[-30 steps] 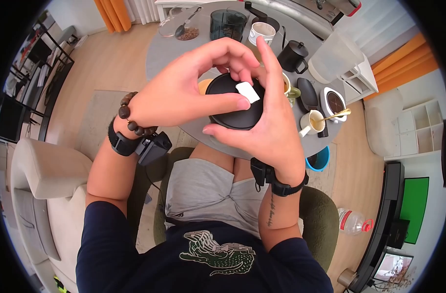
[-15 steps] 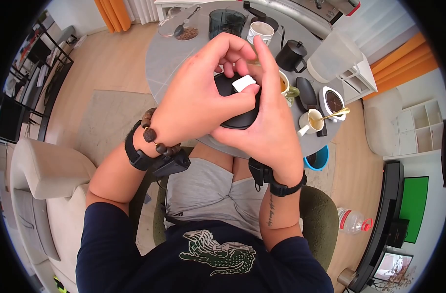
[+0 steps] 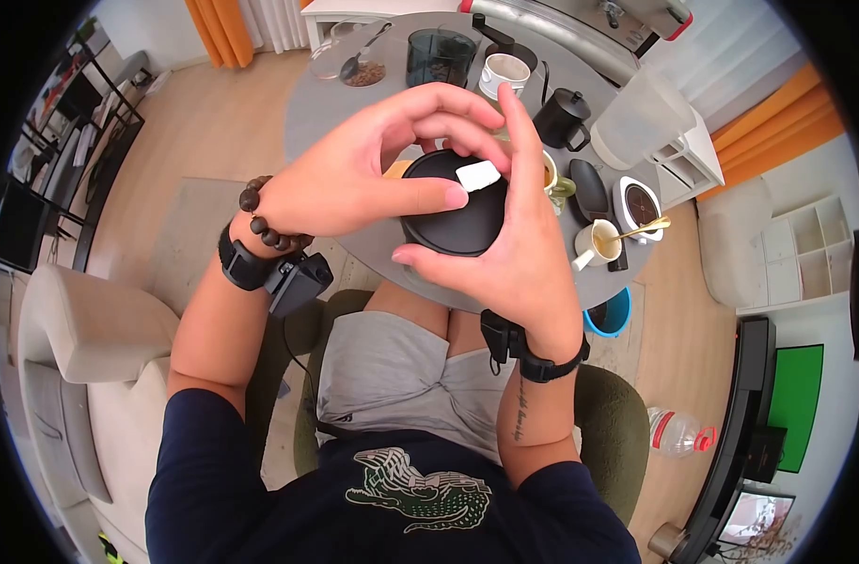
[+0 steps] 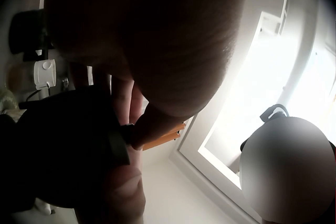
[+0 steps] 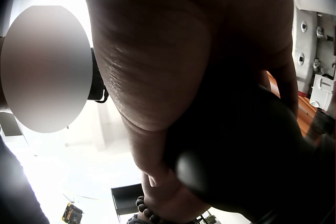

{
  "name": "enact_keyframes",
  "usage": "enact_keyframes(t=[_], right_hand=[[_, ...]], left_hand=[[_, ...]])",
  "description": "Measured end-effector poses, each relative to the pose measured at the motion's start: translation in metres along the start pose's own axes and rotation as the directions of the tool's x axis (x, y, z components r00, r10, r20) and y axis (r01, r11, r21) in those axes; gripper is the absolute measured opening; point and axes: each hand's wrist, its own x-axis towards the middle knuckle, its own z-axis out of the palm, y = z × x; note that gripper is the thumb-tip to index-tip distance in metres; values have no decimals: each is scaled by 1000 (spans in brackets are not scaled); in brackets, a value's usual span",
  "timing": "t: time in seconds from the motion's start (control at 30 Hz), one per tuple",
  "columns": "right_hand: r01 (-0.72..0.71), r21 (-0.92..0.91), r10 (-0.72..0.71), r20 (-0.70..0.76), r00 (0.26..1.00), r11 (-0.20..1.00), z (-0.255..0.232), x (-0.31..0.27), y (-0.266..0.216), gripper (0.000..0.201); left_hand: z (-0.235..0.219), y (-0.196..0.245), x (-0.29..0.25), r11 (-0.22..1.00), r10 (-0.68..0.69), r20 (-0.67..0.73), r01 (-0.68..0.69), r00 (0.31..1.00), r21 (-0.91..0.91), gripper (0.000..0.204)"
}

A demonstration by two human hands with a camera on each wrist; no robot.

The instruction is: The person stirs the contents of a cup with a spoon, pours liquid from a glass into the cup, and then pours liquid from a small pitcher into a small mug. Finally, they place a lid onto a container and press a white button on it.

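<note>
A round black container with a flat top (image 3: 453, 221) is held up in front of my chest, above the table's near edge. My right hand (image 3: 533, 226) grips its side, thumb at the near rim and fingers along the far side. On the black top sits a small white block-like knob (image 3: 478, 176). My left hand (image 3: 354, 169) reaches over the top, pinching this knob between thumb and fingers. In the left wrist view the black container (image 4: 73, 145) is a dark shape; in the right wrist view the container (image 5: 236, 145) fills the lower right. Its underside is hidden.
On the grey table (image 3: 312, 122) stand a white cup (image 3: 504, 70), a black pot (image 3: 563, 117), a dark see-through canister (image 3: 439, 61) and a cloudy jug (image 3: 641, 113). A small white pitcher (image 3: 596, 242) with a gold spoon stands at the right. A blue bucket (image 3: 617, 310) is below.
The left hand and wrist twisted inward over the black top, then turned back out. The white knob turned with it. The right hand keeps its grip with little movement.
</note>
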Motion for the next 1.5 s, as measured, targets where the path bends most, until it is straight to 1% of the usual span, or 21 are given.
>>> enact_keyframes(t=[0.17, 0.23, 0.27, 0.33, 0.37, 0.43, 0.47, 0.53, 0.67, 0.73, 0.77, 0.83, 0.87, 0.93, 0.97, 1.03, 1.07, 1.13, 1.37, 1.43, 1.5], right_hand=[[3, -32, -3, 6, 1000, 999, 1, 0, -1, 151], [20, -23, -20, 2, 1000, 1000, 1, 0, 0, 151], [-3, -24, 3, -1, 1000, 1000, 0, -1, -3, 151], [-27, -24, 27, -6, 1000, 999, 0, -1, -3, 150], [-33, -21, 33, -5, 999, 999, 0, -1, -3, 150], [-39, -19, 39, -7, 999, 999, 0, -2, -3, 150], [-30, -28, 30, -14, 999, 999, 0, -1, -2, 150], [-21, -37, 20, -21, 1000, 999, 1, -1, -2, 150], [-25, -43, 25, -4, 1000, 999, 0, -1, -2, 149], [-27, -34, 27, -12, 1000, 999, 0, -2, -3, 149], [-42, -2, 42, -13, 999, 999, 0, -2, -4, 149], [-55, 34, 56, -19, 998, 998, 1, -2, -4, 149], [-41, 22, 42, -23, 999, 999, 1, -2, -3, 148], [-30, 15, 30, -32, 999, 999, 1, -3, -2, 148], [-18, -16, 17, -34, 999, 1000, 0, -3, -2, 148], [-6, -43, 4, -39, 999, 999, 0, -2, -2, 148], [-16, -27, 15, -33, 999, 1000, 0, -2, -2, 148], [-29, -6, 28, -30, 999, 1000, 1, -2, -2, 148], [1, 5, -1, -40, 999, 1000, 2, -1, 0, 146], [15, 3, -15, -46, 999, 1000, 2, -2, 1, 145], [0, -18, -1, -41, 999, 1000, 2, -2, -1, 144]], left_hand=[[-4, -4, 0, 999, -24, -3, 24, 1000, 32, 68], [-2, -4, 1, 996, 26, -54, -21, 998, 89, 60], [1, -4, 0, 996, 25, -53, -20, 998, 89, 60], [6, -5, -1, 967, 82, -151, -42, 985, 251, 51], [9, -4, -1, 967, 81, -149, -42, 985, 251, 51], [17, -1, 0, 947, 101, -219, -26, 970, 320, 44], [21, -2, 1, 947, 101, -218, -26, 971, 320, 44], [30, -6, 1, 899, 158, -322, -2, 933, 437, 44], [41, 0, 1, 884, 166, -373, 29, 913, 466, 45], [36, 8, 0, 890, 114, -289, 32, 951, 455, 43], [33, 9, 0, 888, 113, -285, 32, 952, 458, 43], [22, 10, -1, 942, 129, -155, -73, 979, 326, 53], [18, 10, -1, 942, 126, -150, -71, 981, 329, 53], [11, 11, -3, 972, 78, 0, -76, 997, 223, 67], [6, 13, -3, 971, 73, 4, -72, 997, 227, 67], [-2, 15, -4, 978, 75, 120, -97, 990, 184, 69], [-6, 15, -4, 978, 71, 123, -93, 990, 187, 69], [-10, 14, -5, 991, 47, 145, -65, 988, 120, 64], [-14, 9, -6, 999, -16, 141, 9, 990, 48, 61], [-16, 6, -5, 999, -12, 161, 20, 987, -45, 63], [-14, 7, -5, 997, -45, 148, 55, 988, -63, 58]])
